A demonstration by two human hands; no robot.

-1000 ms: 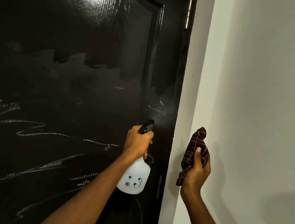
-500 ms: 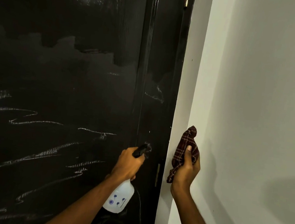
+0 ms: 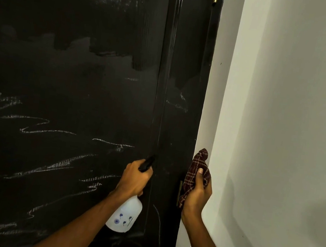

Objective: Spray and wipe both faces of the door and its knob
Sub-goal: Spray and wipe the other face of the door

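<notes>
We're up against the door: glossy above, dull and white-streaked below, so we reckon this face is half done, with the far face and knob to come. Before its right panel our left hand curls tight round the spray bottle. Beside its hinge edge our right hand clenches the bunched cloth.

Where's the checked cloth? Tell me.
The dark red checked cloth is lower right in head view, gripped by the right hand beside the black door's hinged edge.

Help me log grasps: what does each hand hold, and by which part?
The left hand grips the bottle at its black spray head; the right hand holds the bunched cloth, thumb on its front.
</notes>
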